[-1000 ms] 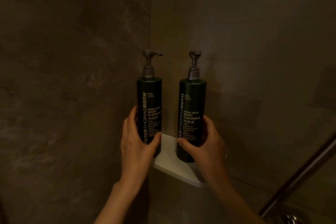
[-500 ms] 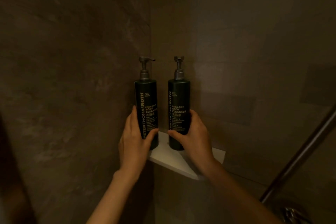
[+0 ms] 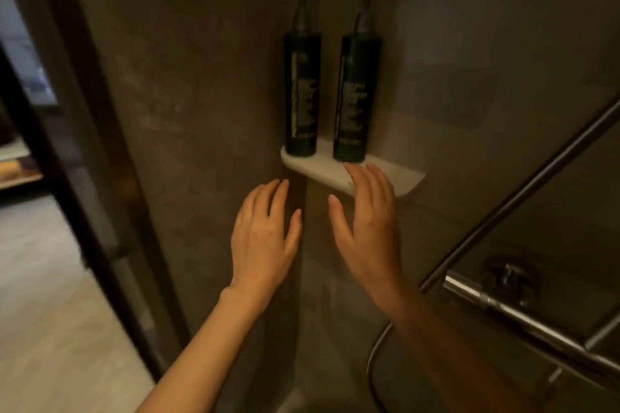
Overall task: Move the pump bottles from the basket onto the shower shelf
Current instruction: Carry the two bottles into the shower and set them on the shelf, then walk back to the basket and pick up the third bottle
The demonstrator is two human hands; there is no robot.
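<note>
Two dark green pump bottles stand upright side by side on the white corner shower shelf [image 3: 399,179]: the left bottle [image 3: 301,94] against the left wall, the right bottle [image 3: 355,97] beside it, a small gap between them. My left hand [image 3: 265,231] hovers below the shelf, fingers apart and holding nothing. My right hand [image 3: 367,225] is open too, its fingertips just under the right bottle's base, in front of the shelf's edge. The basket is out of view.
Brown stone walls meet in the corner behind the bottles. A chrome shower rail [image 3: 523,184] slants across the right, above a chrome mixer bar [image 3: 503,308] and hose [image 3: 372,375]. A dark door frame [image 3: 84,151] stands at the left, with pale floor [image 3: 43,295] beyond.
Both hands have let go of the bottles and dropped back below the shelf. The bottles stay standing on the shelf. The view has pulled back and swung left, showing the doorway.
</note>
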